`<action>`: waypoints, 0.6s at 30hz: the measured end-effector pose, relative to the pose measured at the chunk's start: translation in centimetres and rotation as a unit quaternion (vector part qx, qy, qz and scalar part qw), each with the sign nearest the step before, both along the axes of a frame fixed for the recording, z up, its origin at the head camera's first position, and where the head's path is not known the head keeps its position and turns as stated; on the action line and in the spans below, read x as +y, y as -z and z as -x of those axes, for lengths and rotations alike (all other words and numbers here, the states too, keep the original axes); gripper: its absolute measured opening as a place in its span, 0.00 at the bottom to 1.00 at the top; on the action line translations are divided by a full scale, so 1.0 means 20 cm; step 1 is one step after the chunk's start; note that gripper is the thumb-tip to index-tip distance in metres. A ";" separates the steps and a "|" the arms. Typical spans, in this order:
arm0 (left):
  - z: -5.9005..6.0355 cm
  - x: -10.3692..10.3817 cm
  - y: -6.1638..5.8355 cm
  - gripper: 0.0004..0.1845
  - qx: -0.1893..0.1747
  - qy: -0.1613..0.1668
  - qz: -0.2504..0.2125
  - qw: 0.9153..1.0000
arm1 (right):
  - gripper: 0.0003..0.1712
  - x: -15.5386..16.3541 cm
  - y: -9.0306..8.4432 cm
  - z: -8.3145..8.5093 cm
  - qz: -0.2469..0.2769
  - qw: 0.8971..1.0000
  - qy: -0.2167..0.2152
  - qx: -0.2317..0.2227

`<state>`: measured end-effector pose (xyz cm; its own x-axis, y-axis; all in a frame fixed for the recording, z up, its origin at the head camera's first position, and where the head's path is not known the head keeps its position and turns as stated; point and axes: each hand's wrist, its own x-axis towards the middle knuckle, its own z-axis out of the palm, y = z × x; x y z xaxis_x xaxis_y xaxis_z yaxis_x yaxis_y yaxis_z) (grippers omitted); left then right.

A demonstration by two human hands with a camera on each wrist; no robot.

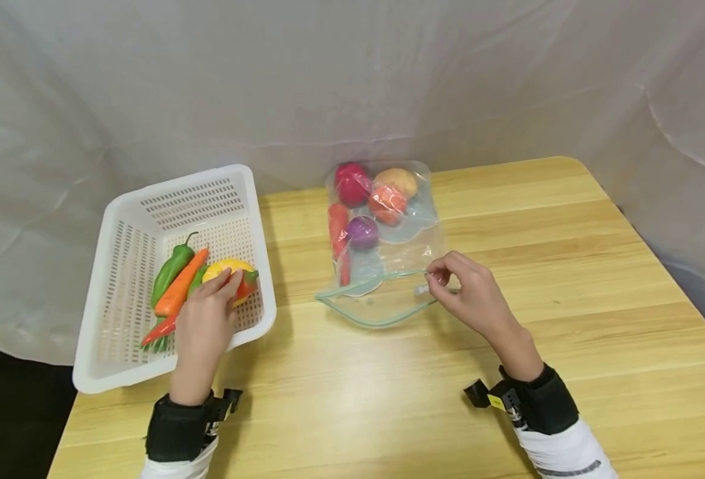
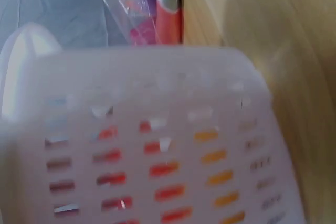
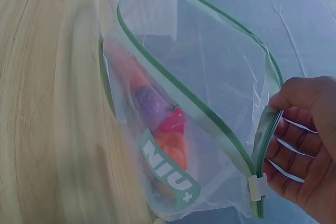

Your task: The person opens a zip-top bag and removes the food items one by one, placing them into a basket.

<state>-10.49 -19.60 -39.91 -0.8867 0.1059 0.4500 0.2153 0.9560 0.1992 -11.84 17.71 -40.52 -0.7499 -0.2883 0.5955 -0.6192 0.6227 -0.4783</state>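
Observation:
My left hand (image 1: 205, 319) reaches into a white basket (image 1: 259, 226), its fingers on a yellow and red pepper-like vegetable (image 1: 245, 287); the thumb is hidden, so I cannot tell whether it grips. Beside that hand lie a carrot (image 1: 178, 289), a green pepper (image 1: 171, 269) and a red chili (image 1: 159, 330). On the table, a clear zip bag (image 1: 391, 256) lies with its green-edged mouth apart. My right hand (image 1: 472, 293) pinches the rim at the mouth's right end, near a white slider (image 3: 258, 187) in the right wrist view.
Inside the bag are a purple onion-like ball (image 1: 362, 232), a dark red round piece (image 1: 352, 184), an orange-red one (image 1: 387, 204), a tan one (image 1: 399, 179) and a long red piece (image 1: 338, 229). A grey cloth (image 1: 352, 80) hangs behind the wooden table (image 1: 568, 266). The basket wall (image 2: 157, 72) fills much of the left wrist view.

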 end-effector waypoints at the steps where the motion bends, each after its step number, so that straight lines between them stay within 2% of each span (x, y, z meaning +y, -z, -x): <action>1: 0.00 0.02 0.01 0.19 0.035 0.010 -0.010 0.999 | 0.07 0.00 0.00 0.00 0.001 1.000 -0.001 0.000; 3: 0.01 0.09 0.01 0.16 0.103 0.043 -0.032 0.993 | 0.06 0.00 0.00 0.00 0.002 1.000 -0.002 0.001; 5: 0.01 0.18 0.02 0.14 0.162 0.098 -0.055 0.980 | 0.05 0.00 0.00 0.00 0.003 1.000 -0.005 0.000; 6: 0.00 0.23 0.02 0.13 0.184 0.131 -0.064 0.972 | 0.05 -0.01 -0.01 0.00 0.002 1.000 -0.007 0.001; 7: 0.00 0.29 0.02 0.13 0.190 0.165 -0.072 0.965 | 0.05 -0.01 -0.01 0.00 0.002 1.000 -0.009 0.001; 9: -0.02 0.42 0.03 0.11 0.176 0.225 -0.070 0.956 | 0.04 -0.01 -0.01 0.01 0.002 1.000 -0.013 0.002; 10: -0.03 0.49 0.03 0.10 0.152 0.249 -0.055 0.955 | 0.04 -0.02 -0.01 0.01 0.002 1.000 -0.015 0.003; 12: -0.03 0.63 0.04 0.10 0.097 0.273 -0.009 0.957 | 0.04 -0.02 -0.01 0.01 0.002 1.000 -0.018 0.005; 15: 0.01 0.83 0.07 0.14 0.027 0.277 0.069 0.958 | 0.03 -0.02 -0.01 0.01 0.002 1.000 -0.016 0.007; 16: 0.04 0.89 0.07 0.14 0.016 0.271 0.092 0.958 | 0.03 -0.02 -0.02 0.00 0.001 1.000 -0.015 0.007; 18: 0.10 1.00 0.08 0.11 0.023 0.254 0.128 0.958 | 0.04 -0.02 -0.02 0.00 -0.001 1.000 -0.014 0.008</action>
